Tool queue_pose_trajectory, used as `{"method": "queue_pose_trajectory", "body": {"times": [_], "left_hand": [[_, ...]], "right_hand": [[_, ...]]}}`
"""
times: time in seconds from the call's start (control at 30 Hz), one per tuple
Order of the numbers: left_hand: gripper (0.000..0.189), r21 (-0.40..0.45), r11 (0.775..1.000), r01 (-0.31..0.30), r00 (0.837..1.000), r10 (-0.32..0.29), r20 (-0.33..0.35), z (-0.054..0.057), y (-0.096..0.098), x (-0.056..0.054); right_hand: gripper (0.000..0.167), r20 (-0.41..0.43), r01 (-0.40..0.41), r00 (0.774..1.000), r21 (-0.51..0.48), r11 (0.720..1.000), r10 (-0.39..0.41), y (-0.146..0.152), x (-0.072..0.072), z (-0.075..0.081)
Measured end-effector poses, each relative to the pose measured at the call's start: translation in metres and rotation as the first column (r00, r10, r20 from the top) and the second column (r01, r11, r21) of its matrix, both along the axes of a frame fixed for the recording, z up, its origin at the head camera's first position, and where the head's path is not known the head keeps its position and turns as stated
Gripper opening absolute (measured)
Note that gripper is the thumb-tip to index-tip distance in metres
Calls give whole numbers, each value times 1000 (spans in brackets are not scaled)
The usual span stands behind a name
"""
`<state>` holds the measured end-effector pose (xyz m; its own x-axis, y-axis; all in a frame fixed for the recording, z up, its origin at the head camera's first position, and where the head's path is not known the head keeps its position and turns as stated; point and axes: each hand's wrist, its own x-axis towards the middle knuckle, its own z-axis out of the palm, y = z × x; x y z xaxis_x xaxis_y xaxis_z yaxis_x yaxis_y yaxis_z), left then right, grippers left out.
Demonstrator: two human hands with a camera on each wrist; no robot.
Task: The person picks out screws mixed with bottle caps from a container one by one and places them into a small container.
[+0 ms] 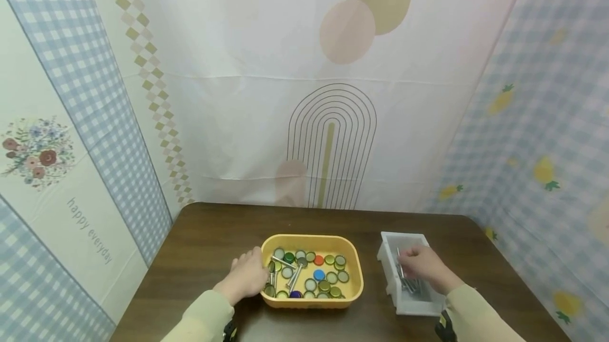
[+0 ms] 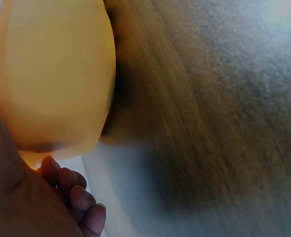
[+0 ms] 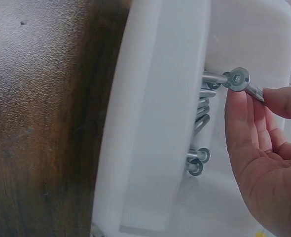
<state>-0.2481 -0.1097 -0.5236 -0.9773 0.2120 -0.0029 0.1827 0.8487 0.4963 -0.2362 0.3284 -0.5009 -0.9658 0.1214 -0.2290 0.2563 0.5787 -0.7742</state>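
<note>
My left hand (image 1: 247, 273) holds the left rim of a yellow plastic bin (image 1: 314, 304); in the left wrist view its fingertips (image 2: 81, 197) curl beside the outer wall. Inside the bin lie many bottle caps (image 1: 319, 275) in several colours, mixed with a few silver bolts (image 1: 294, 277). Over a white plastic bin (image 1: 418, 307) to the right, my right hand (image 1: 423, 265) pinches a silver bolt (image 3: 256, 93) between thumb and fingers. More bolts (image 3: 197, 160) lie in the white bin, partly hidden by its wall in the right wrist view.
Both bins stand on a dark brown wooden table (image 1: 214, 231), with a strip of tabletop between them. A patterned cloth (image 1: 238, 120) hangs behind the table, with checked cloth at either side.
</note>
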Motion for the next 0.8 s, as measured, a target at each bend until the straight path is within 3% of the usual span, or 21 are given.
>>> {"method": "queue_pose_trajectory", "body": {"times": [0.27,0.4,0.57,0.63,0.8], "left_hand": [[37,64,998,-18,999,20,-38,-3,-5,3],[39,-46,999,19,994,-24,-108,-1,-12,4],[36,-215,973,79,966,-128,-223,4,-20,6],[36,-236,967,99,964,-152,-220,3,-20,7],[34,-216,969,121,975,-156,-155,0,-16,7]], "right_hand": [[21,-12,5,1000,-26,1000,-6,2,1,-8],[21,-11,4,1000,-27,1000,-4,2,2,-8],[21,-18,-4,1000,-25,1000,3,1,5,-7],[21,-18,-4,1000,-20,1000,4,1,5,-6],[22,-17,3,1000,-23,1000,-3,2,5,-6]]}}
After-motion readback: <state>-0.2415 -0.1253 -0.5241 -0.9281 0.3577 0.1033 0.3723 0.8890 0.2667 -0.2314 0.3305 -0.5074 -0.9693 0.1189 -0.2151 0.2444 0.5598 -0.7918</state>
